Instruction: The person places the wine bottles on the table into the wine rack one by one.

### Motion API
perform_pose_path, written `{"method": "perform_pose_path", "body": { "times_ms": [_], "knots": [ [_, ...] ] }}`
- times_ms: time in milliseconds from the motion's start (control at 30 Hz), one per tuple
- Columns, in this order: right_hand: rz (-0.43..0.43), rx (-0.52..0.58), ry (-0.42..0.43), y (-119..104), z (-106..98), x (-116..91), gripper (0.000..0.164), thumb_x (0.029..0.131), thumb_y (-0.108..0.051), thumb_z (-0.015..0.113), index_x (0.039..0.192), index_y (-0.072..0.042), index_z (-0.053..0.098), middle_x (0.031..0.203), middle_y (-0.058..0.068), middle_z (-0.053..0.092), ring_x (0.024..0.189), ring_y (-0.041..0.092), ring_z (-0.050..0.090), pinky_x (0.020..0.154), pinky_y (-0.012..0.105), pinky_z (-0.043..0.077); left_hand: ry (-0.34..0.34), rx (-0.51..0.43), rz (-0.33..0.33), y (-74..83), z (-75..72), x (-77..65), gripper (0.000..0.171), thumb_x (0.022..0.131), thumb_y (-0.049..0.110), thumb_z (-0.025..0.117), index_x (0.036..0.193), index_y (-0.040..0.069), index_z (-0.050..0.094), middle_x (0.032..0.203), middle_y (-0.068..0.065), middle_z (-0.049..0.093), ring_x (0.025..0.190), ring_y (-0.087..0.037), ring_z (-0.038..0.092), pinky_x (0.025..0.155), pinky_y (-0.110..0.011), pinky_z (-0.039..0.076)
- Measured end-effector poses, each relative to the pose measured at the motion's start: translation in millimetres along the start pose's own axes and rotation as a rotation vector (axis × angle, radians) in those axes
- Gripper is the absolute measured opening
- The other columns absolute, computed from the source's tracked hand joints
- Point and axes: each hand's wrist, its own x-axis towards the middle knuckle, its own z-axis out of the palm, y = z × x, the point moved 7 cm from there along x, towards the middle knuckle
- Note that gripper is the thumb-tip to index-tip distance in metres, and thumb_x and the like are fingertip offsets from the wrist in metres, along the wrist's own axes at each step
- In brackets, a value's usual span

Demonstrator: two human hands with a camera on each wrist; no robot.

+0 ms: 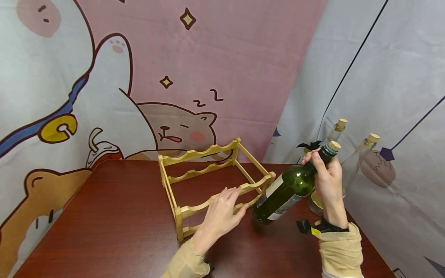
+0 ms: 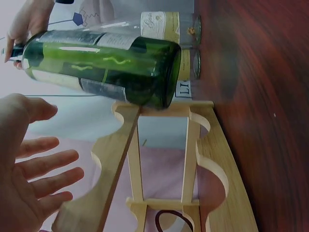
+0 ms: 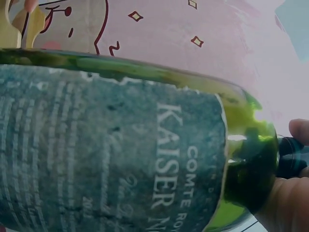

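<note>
Left side: table (image 1: 87, 220), dark red-brown, cartoon-printed cloth (image 1: 243, 58) behind it. Next, the wooden rack (image 1: 179, 222), two tiers of scalloped rails, standing on the table. Your left hand (image 1: 222, 210) was at its near upper rail, fingers straight and spread wide, holding nothing; couldn't tell if the fingertips touched wood.

Just right of that, the green bottle (image 1: 295, 181), the one you were handling: tilted, base down-left beside the rack's near right corner, corked top up-right. Couldn't tell whether the dark glass had liquid in it, or whether it touched the rack. Your right hand (image 1: 326, 177) had its fingers wrapped round the neck. Behind that hand, far right, two clear glass bottles (image 1: 354, 160) (image 1: 334, 134) stood upright near the cloth, both corked; contents unclear.

View differences: left wrist gave you the green bottle's underside edge, a gap between base and table, and the clear bottles' pale labels low on the glass, mostly blocked from the head camera. Right wrist gave you readable label (image 3: 116, 145) print, "KAISER" and "COMTE ROY", smaller lines blurred. Only the head view had all three corks.
</note>
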Motion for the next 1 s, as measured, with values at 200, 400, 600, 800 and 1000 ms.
{"method": "perform_pose_path", "body": {
  "times_ms": [200,400,600,800,1000],
  "knots": [
    [-0.009,0.081,-0.032,-4.8,8.3,-1.1,0.007,0.095,0.002,0.039,0.096,0.002,0.046,0.077,0.008,0.058,0.072,0.02,0.056,0.072,0.021,0.052,-0.092,-0.077,-0.027,9.8,9.8,1.9,0.051,0.08,0.038,0.067,0.124,0.015,0.054,0.119,-0.002,0.063,0.098,-0.016,0.064,0.078,-0.033,0.055],
    [-0.009,0.149,-0.072,-5.8,15.2,-1.7,0.008,0.095,0.001,0.039,0.097,0.003,0.046,0.078,0.009,0.057,0.072,0.02,0.056,0.073,0.023,0.052,-0.192,-0.129,-0.061,16.0,25.3,5.0,0.073,0.078,0.05,0.065,0.139,0.023,0.036,0.132,0.001,0.053,0.11,-0.013,0.057,0.083,-0.033,0.054],
    [0.01,0.155,-0.114,-2.6,20.2,-3.4,0.008,0.096,-0.002,0.039,0.099,0.002,0.045,0.08,0.008,0.056,0.075,0.02,0.056,0.074,0.022,0.051,-0.29,-0.168,-0.12,14.4,43.4,7.8,0.096,0.072,0.06,0.065,0.145,0.042,0.006,0.142,0.003,0.041,0.124,-0.014,0.045,0.092,-0.041,0.049],
    [0.022,0.129,-0.1,1.6,20.7,-4.5,0.009,0.097,-0.004,0.039,0.099,-0.001,0.047,0.079,0.007,0.056,0.074,0.019,0.056,0.074,0.022,0.05,-0.317,-0.217,-0.148,13.1,54.4,10.9,0.102,0.068,0.064,0.067,0.146,0.04,0.006,0.143,0.003,0.039,0.128,-0.013,0.04,0.094,-0.044,0.046],
    [0.027,0.136,-0.097,2.7,22.1,-5.4,0.01,0.097,-0.005,0.039,0.1,-0.002,0.048,0.079,0.007,0.056,0.074,0.019,0.055,0.074,0.022,0.049,-0.317,-0.254,-0.151,14.7,57.4,13.6,0.109,0.063,0.065,0.07,0.144,0.044,0.0,0.142,0.004,0.04,0.125,-0.012,0.043,0.091,-0.043,0.047]
  ]
}}
